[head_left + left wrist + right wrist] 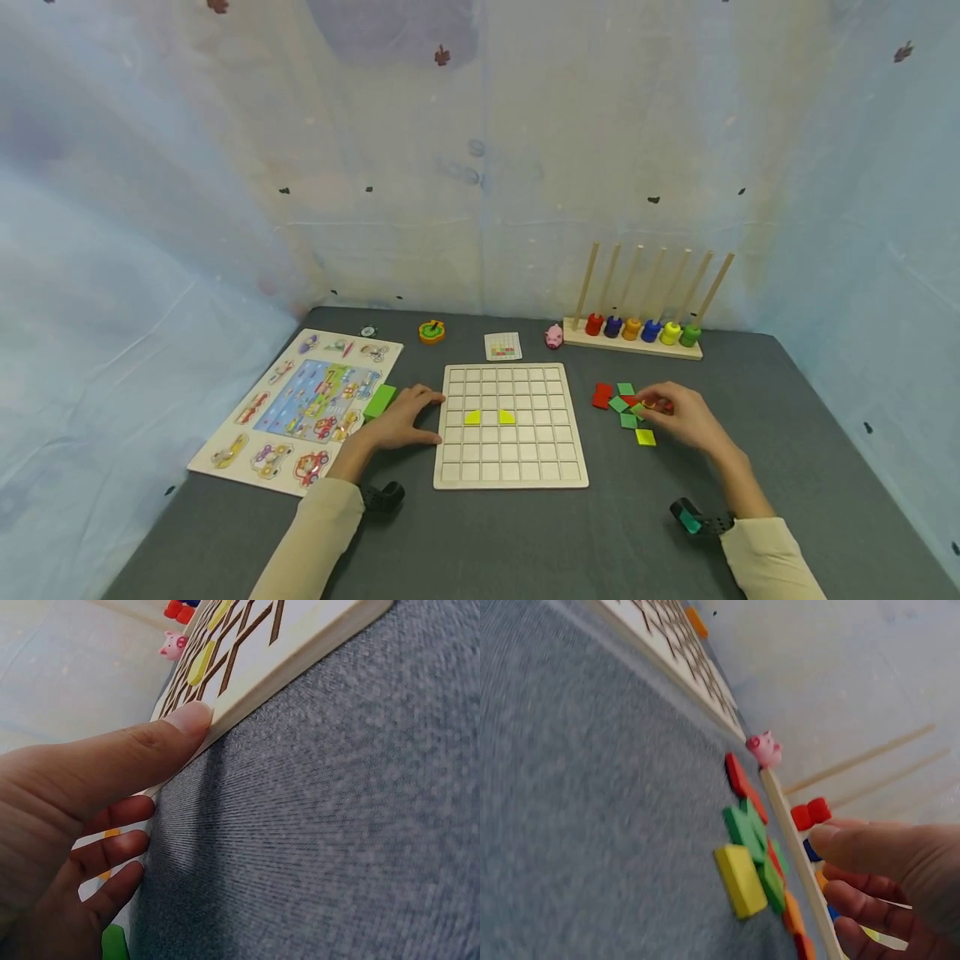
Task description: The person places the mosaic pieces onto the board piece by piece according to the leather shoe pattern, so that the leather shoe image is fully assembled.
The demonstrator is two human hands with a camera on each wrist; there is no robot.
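My left hand (401, 421) is at the left edge of a wooden grid board (512, 484). In the left wrist view its thumb (189, 720) touches the board's rim, and the other fingers are loosely bent beside it. Two yellow pieces, one left (472, 417) and one right (507, 417), sit in the grid. My right hand (686, 417) hovers over a loose pile of tiles, fingers bent, with nothing visible between them. The pile has red tiles (602, 396), green tiles (628, 421), a yellow tile (741, 881) and orange ones (793, 912), partly hidden by the hand in the head view.
Behind the board lie a small pattern card (502, 347), a pink pig figure (553, 337) and a peg stand (633, 342) with coloured beads. On the left are a picture puzzle board (247, 467), a green block (380, 402) and a round green-and-orange toy (431, 332).
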